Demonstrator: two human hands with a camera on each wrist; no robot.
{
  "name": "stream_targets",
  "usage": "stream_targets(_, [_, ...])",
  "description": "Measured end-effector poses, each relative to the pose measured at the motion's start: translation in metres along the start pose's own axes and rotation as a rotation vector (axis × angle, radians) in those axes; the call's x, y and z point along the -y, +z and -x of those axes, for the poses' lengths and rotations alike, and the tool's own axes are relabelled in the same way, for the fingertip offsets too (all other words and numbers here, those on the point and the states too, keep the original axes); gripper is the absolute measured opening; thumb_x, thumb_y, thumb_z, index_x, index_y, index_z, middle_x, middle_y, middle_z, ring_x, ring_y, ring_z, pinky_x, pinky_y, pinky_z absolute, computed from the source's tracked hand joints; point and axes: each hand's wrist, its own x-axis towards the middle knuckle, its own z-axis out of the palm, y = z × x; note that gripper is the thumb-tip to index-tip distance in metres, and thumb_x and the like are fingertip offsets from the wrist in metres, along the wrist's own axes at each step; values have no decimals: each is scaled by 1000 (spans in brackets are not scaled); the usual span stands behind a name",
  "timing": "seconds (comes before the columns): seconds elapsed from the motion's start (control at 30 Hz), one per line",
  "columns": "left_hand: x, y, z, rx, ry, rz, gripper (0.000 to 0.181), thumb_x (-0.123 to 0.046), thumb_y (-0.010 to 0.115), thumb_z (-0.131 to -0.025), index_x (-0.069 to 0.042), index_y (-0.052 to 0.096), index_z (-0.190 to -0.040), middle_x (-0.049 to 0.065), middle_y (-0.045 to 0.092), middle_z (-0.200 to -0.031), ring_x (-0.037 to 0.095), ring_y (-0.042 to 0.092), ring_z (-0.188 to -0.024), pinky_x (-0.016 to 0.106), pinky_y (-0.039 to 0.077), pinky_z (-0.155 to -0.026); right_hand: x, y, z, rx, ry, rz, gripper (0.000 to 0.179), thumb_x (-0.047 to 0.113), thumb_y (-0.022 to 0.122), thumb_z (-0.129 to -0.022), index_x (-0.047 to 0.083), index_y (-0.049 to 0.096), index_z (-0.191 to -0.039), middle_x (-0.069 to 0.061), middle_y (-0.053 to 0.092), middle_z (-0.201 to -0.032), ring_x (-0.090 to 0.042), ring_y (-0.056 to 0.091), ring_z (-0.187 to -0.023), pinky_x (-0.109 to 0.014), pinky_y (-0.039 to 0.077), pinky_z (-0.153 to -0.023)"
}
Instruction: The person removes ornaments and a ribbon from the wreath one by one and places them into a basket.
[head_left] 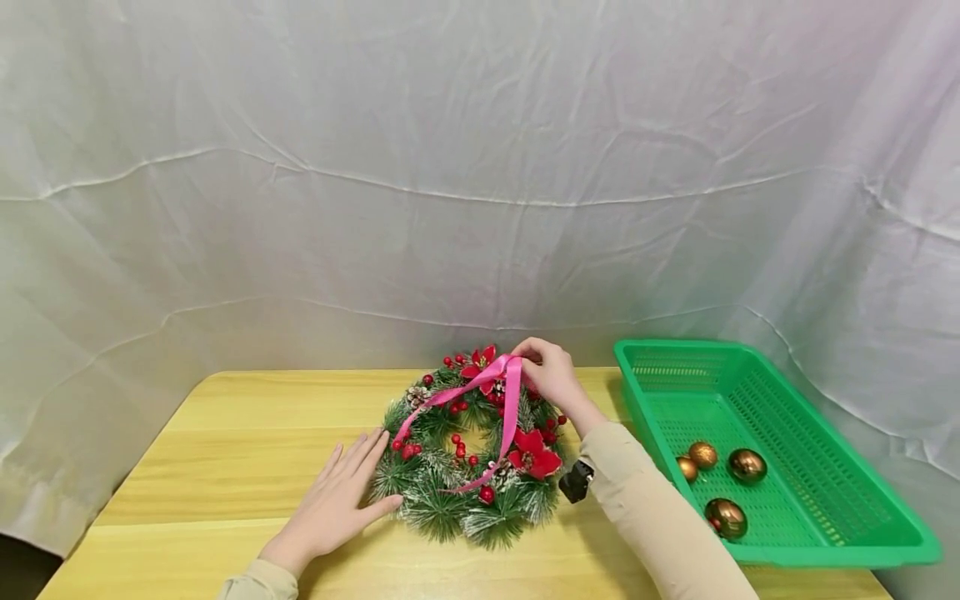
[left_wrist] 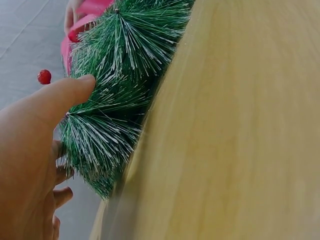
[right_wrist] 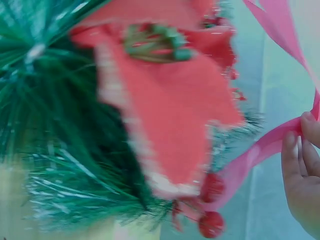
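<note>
A green wreath with frosted tips, red berries, pinecones and red poinsettias lies flat on the table. Across it drapes a pink ribbon, its two ends hanging down over the greenery. At the wreath's far right side my right hand pinches the ribbon between thumb and fingers; the right wrist view shows that pinch beside a blurred red poinsettia. With fingers extended, my left hand rests at the wreath's left edge. Its thumb lies against the needles in the left wrist view.
To the right stands a green plastic basket with slotted walls. Several bronze and gold ornament balls lie inside it. The wooden table runs back to a pale hanging cloth. A black wrist camera sits under the right sleeve.
</note>
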Motion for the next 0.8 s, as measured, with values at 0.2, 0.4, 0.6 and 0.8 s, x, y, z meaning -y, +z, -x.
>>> stream_targets(0.2, [1, 1, 0, -2, 1, -2, 90, -64, 52, -87, -9, 23, -152, 3, 16, -158, 30, 20, -142, 54, 11, -114, 8, -20, 3, -44, 4, -44, 9, 5, 62, -90, 6, 70, -94, -7, 70, -88, -26, 64, -81, -34, 49, -72])
stream_targets(0.4, [2, 3, -1, -3, 5, -6, 90, -65, 52, -87, -10, 23, -152, 3, 15, -158, 29, 20, -142, 54, 12, -114, 5, -38, 7, -82, 3, -11, 9, 7, 62, -92, 6, 69, -96, -8, 69, -90, -24, 64, -81, -33, 50, -71])
stream_targets(0.6, [2, 4, -1, 14, 1, -3, 90, -65, 51, -87, -10, 21, -153, 2, 13, -158, 29, 19, -143, 54, 10, -114, -2, -54, 14, -103, 29, 3, 10, 9, 61, -93, 5, 68, -99, -10, 69, -94, -24, 64, -85, -36, 52, -74])
stream_targets(0.8, [4, 4, -1, 18, 0, 0, 91, -65, 51, -87, -11, 21, -153, 1, 13, -158, 28, 18, -143, 54, 10, -114, -7, -66, 20, -169, 50, 18, 11, 9, 60, -94, 5, 69, -100, -12, 69, -94, -25, 63, -86, -37, 50, -75])
